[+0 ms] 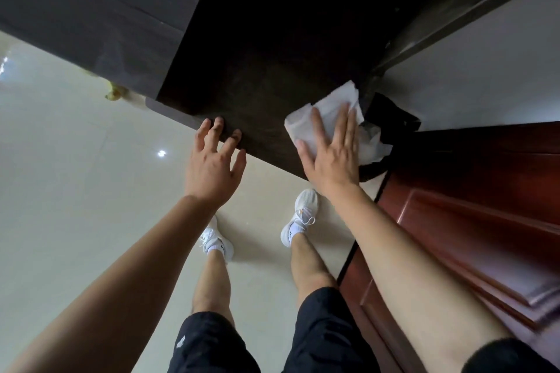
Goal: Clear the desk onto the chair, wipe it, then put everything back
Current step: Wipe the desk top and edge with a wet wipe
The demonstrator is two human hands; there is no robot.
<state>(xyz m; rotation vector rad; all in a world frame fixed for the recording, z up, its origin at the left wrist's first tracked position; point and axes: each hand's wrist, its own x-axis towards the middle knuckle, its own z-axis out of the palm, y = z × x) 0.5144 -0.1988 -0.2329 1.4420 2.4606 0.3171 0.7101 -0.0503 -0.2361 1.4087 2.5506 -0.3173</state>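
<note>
**Wiping step, head view.** The right hand lies flat on a white tissue, its fingers straight and pressing it onto the near right corner of the desk — nothing is gripped. The left hand is spread and released, its fingertips resting on the desk's near edge, apparently as a brace. The desk top is dark, matt and faintly grained, with a paler edge band. The tissue is crumpled and partly folded, lying close to a black bin just beside the desk, where more white paper shows. Judged stage: mid-task, clearing done and the return not yet begun — the chair is out of view. The next move calls for steady downward pressure and a sweep from the corner across the rest of the top, with the tissue kept under the palm
</note>
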